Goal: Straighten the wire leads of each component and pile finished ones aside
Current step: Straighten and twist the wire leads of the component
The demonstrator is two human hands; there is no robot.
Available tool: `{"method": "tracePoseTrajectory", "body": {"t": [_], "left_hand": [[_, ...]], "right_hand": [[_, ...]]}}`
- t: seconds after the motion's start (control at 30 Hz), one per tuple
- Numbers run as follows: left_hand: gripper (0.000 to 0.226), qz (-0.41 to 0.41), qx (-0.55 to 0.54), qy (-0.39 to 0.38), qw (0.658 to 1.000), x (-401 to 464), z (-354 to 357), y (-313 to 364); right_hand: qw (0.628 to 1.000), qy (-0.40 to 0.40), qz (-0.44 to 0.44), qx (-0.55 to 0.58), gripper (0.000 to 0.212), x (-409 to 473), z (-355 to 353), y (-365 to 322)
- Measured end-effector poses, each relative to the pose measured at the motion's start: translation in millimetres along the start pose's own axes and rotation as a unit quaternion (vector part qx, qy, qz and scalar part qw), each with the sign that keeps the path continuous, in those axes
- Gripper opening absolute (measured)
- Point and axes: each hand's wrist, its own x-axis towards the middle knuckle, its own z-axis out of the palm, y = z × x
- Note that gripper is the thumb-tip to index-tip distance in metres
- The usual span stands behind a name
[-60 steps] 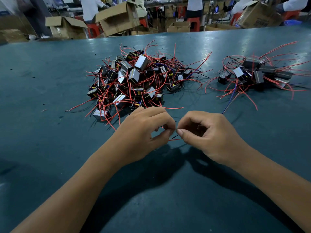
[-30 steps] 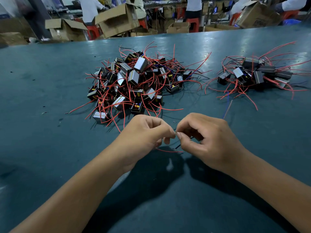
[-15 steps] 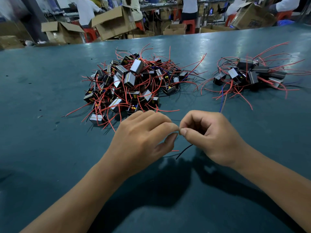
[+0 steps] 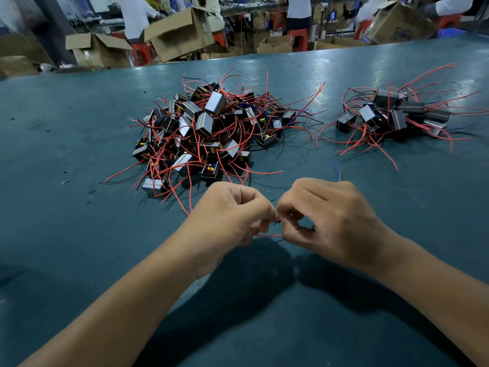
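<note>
Near the front of the dull teal bench (image 4: 79, 247), the left hand (image 4: 232, 215) and the right hand (image 4: 330, 218) sit knuckle to knuckle, each grip closed in a pinch on fine wire. A thin red lead (image 4: 268, 235) runs level between them just under the fingertips, and a black wire end (image 4: 276, 221) pokes out where the fingers meet. Half a second ago a loose black lead hung below the hands; now it is drawn up into the pinch and the red one is pulled across instead. That suggests the straightening has moved to another lead of the same part, whose body is hidden inside the hands. Beyond them, the big tangled heap of small black and silver block components with red leads (image 4: 209, 131) looks unchanged, as does the smaller heap of such components (image 4: 394, 115) off to the right, probably the finished ones. Plenty remains to do.
</note>
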Motion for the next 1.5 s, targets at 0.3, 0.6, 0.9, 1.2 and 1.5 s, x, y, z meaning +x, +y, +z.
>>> {"method": "tracePoseTrajectory", "body": {"t": [0.3,0.6,0.9,1.2,1.5], "left_hand": [[0.004,0.387,0.371,0.076,0.841,-0.2,-12.0,-4.4],[0.012,0.484,0.487,0.095,0.721,4.3,-10.7,-12.4],[0.009,0.499,0.537,0.099,0.673,-0.6,-6.0,-7.3],[0.004,0.352,0.341,0.087,0.867,-1.1,4.1,-1.7],[0.026,-0.084,-0.076,-0.079,0.99,7.0,-5.6,1.6]], "right_hand": [[0.973,-0.022,0.168,0.157,0.007,-1.4,-2.5,2.4],[0.881,-0.028,0.303,0.362,0.011,0.4,-4.0,3.8],[0.834,-0.041,0.326,0.443,0.01,3.9,-5.8,2.3],[0.985,-0.017,0.111,0.132,0.006,-1.9,-6.5,3.0],[0.999,-0.013,-0.034,-0.039,0.021,0.0,-3.5,2.5]]}}
